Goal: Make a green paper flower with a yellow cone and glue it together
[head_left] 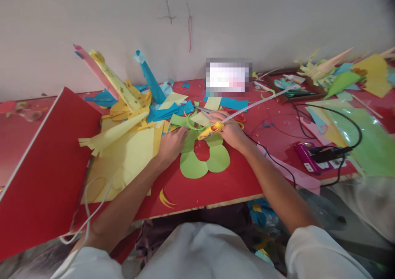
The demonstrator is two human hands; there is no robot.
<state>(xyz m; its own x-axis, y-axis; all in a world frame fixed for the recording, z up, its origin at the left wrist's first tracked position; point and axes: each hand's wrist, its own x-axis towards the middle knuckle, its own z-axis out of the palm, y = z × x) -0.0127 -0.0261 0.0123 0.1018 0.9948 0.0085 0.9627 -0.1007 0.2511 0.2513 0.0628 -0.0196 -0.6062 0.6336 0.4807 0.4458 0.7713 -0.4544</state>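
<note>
A green paper flower (194, 164) with rounded petals and a round hole in the middle lies on the red table in front of me. My right hand (230, 129) is wrapped round a yellow hot glue gun (210, 131), whose handle is hidden by the fingers. Its nozzle points left and down over the flower's far side, and a long clear glue stick (262, 101) runs out of its back. At the flower's upper left edge, my left hand (173, 144) has its fingers closed on the paper. Green paper scraps (179, 120) lie just beyond both hands.
Pale yellow sheets (123, 168) and an upright red board (46, 168) are at the left. Paper cone figures (119, 81) stand behind. On the right are a purple power strip (314, 157), black cables and green sheets (364, 135). A blurred bright rectangle (228, 77) is at the wall.
</note>
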